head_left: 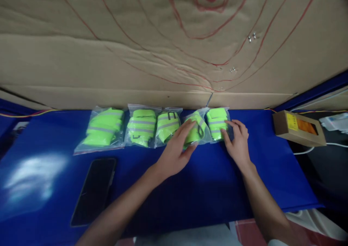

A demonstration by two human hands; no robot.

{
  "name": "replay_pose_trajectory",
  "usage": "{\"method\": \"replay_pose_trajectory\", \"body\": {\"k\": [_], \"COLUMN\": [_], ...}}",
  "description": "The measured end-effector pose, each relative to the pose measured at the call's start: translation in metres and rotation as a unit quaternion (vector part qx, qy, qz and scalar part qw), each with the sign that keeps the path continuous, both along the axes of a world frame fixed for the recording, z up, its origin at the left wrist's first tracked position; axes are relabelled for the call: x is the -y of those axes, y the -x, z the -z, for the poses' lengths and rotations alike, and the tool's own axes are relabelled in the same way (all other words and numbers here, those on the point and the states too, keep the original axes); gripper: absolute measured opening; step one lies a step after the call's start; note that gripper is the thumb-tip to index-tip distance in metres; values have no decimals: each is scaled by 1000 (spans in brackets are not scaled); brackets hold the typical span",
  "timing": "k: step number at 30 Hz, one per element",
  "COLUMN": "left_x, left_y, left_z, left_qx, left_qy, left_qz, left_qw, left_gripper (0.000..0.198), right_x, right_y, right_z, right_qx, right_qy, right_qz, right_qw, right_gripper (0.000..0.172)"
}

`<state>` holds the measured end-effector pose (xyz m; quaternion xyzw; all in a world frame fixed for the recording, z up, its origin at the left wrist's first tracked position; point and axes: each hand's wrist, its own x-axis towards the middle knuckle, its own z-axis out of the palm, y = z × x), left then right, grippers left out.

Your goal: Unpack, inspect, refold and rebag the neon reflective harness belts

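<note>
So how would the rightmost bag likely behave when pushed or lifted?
The rightmost bag would probably flex, being clear plastic around folded green fabric. That soft-looking filling suggests it is light, and its flattened, squarish shape makes rolling unlikely.

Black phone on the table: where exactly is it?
In the head view, the black phone lies lower left on the blue tabletop, just below the leftmost green-filled bag.

We see neon-yellow bundles [141, 126] striped silver-grey, a blue tabletop [206, 180], and brown paper [81, 68] ringed with red lines [199, 37].
</note>
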<state>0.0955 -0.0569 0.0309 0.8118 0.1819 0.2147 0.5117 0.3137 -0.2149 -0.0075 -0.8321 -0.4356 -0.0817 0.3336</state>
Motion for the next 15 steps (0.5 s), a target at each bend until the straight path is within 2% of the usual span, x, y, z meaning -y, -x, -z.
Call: {"method": "replay_pose_trajectory", "body": {"k": [2,4,6,7,8,10,13,15], "left_x": [0,5,10,12,13,12,7,4], "left_y": [25,44,54,55,55,53,49,49], "left_z": [-4,-4,1,5,8,14,22,26], "left_qx": [63,91,86,76,68,65,61,43], "left_qy": [202,392,516,550,565,554,478,400], "left_qz": [-4,-23,-30,-27,-22,-13,-5,-24], "left_qw": [977,915,852,831,822,830,876,915], "left_gripper": [61,59,59,60,62,65,75,72], "right_x": [-1,-2,-2,-2,-2,-3,-6,-8], "right_y": [13,29,45,51,57,62,58,52], "right_z": [-6,-11,-15,-17,-18,-21,-26,-28], "right_qx": [-3,-63,-173,-234,-290,-378,-446,-464], "right_qy": [-30,-66,-87,-87,-85,-75,-70,-82], "right_qz": [-20,-83,-146,-163,-171,-164,-142,-127], "right_qw": [999,992,970,954,938,908,881,873], "right_gripper": [38,39,40,39,38,37,40,38]}}
